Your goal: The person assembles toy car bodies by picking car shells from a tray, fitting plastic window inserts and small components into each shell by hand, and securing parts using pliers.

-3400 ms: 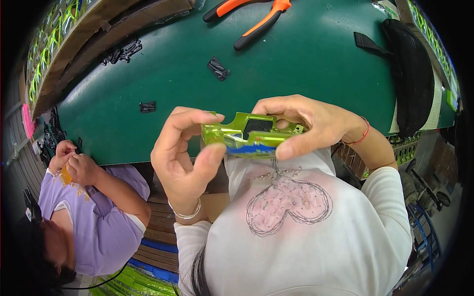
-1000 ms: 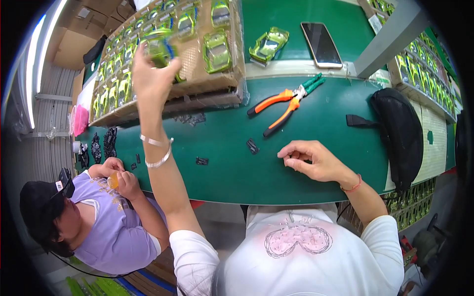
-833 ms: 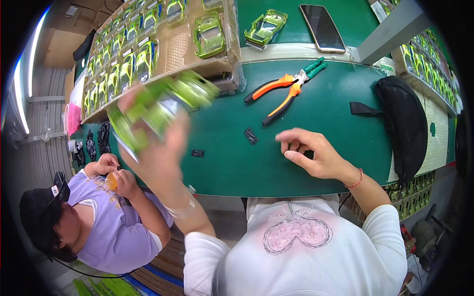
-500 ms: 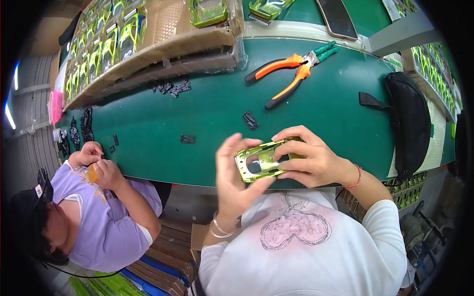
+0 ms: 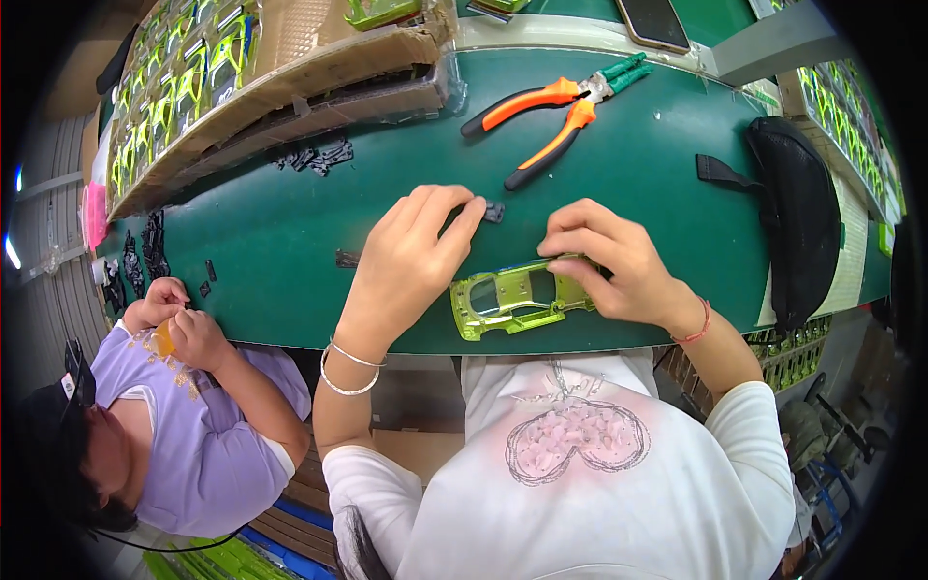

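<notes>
A lime-green toy car body [image 5: 480,294] with open window gaps lies tilted near the front edge of the table. My right hand [image 5: 619,261] has its fingers and thumb closed around the right end of this body, partly covering it. Farther out, my left hand [image 5: 416,253] pinches at a small black plastic part [image 5: 495,212], thumb and forefinger on its left end. Another black plastic piece [image 5: 346,258] lies on the table just left of my left hand.
Pliers [image 5: 570,111] with orange-black handles lie beyond my hands. A cardboard box [image 5: 319,70] holding green car bodies stands back left, black pieces [image 5: 317,157] before it. A black pouch [image 5: 797,222] lies right, a phone [image 5: 653,21] behind. A co-worker [image 5: 208,416] sits at left.
My left hand has let go of the car body and moved up and left to the black plastic part. My right hand keeps the body, now lower and turned. The view has shifted slightly.
</notes>
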A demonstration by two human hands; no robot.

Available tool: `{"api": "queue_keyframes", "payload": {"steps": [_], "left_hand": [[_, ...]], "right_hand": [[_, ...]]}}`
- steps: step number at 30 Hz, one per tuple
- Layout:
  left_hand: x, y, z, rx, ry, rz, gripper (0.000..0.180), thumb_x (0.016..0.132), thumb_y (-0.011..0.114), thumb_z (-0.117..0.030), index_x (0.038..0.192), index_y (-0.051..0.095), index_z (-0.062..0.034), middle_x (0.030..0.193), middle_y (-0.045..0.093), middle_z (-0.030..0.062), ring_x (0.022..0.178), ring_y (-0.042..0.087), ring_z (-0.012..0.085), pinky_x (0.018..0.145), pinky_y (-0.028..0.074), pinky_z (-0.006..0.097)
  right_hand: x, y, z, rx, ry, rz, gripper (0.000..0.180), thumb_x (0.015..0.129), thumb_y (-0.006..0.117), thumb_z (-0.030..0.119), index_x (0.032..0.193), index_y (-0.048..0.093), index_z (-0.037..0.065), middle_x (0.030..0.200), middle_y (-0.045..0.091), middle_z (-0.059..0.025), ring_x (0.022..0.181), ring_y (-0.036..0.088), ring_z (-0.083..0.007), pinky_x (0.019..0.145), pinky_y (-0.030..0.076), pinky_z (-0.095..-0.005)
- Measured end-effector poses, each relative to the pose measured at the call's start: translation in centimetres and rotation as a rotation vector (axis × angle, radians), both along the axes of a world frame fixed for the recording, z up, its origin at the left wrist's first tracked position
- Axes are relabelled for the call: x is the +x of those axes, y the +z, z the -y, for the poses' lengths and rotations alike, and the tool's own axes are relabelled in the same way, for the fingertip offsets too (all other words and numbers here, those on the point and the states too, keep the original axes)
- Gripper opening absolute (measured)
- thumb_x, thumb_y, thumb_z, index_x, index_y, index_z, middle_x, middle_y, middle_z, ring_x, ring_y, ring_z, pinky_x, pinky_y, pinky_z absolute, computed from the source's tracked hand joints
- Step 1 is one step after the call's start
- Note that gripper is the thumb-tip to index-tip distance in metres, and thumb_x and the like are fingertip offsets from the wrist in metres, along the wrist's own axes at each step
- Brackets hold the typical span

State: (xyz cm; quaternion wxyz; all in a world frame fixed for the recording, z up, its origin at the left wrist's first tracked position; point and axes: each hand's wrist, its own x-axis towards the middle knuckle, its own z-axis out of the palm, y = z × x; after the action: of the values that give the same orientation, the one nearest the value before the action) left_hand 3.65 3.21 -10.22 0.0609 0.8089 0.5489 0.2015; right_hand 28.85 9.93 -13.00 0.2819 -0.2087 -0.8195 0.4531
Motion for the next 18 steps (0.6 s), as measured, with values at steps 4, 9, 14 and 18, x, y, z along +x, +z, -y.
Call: {"api": "queue_keyframes", "payload": {"steps": [4,9,14,18], "left_hand": [[0.2,0.0,-0.8,0.044,-0.038,-0.053,0.029,0.075,0.076,0.004,0.104,0.071,0.0010,0.098,0.065,0.0092,0.087,0.066,0.0261,0.073,0.057,0.038],[-0.2,-1.6,-1.1,0.128,-0.001,-0.010,0.027,0.076,0.077,0.003,0.102,0.069,0.0006,0.098,0.064,0.0095,0.086,0.065,0.0261,0.073,0.055,0.037],[0.2,0.2,0.4,0.059,0.187,0.356,0.022,0.078,0.078,0.005,0.098,0.072,-0.0003,0.093,0.071,0.0119,0.084,0.067,0.0275,0.072,0.055,0.036],[2.8,4.0,3.6,-0.080,0.304,0.452,0.018,0.074,0.083,0.004,0.089,0.074,-0.0016,0.084,0.073,0.0106,0.073,0.069,0.0277,0.065,0.054,0.035]], "right_hand": [[0.1,-0.1,-0.6,0.079,0.039,0.049,0.014,0.085,0.078,0.007,0.097,0.071,0.004,0.102,0.066,-0.0084,0.082,0.068,-0.0262,0.070,0.056,-0.0364],[-0.1,0.6,-0.8,0.119,0.070,0.065,0.015,0.084,0.079,0.010,0.098,0.073,0.006,0.094,0.066,-0.0067,0.080,0.065,-0.0254,0.071,0.056,-0.0359],[0.2,0.8,-0.6,0.075,0.087,0.184,0.015,0.089,0.076,0.012,0.102,0.074,0.004,0.088,0.069,-0.0084,0.077,0.066,-0.0265,0.070,0.056,-0.0372],[0.1,0.9,0.0,-0.265,0.067,0.153,0.016,0.094,0.070,0.006,0.108,0.075,0.002,0.081,0.071,-0.0087,0.068,0.065,-0.0238,0.063,0.052,-0.0344]]}}
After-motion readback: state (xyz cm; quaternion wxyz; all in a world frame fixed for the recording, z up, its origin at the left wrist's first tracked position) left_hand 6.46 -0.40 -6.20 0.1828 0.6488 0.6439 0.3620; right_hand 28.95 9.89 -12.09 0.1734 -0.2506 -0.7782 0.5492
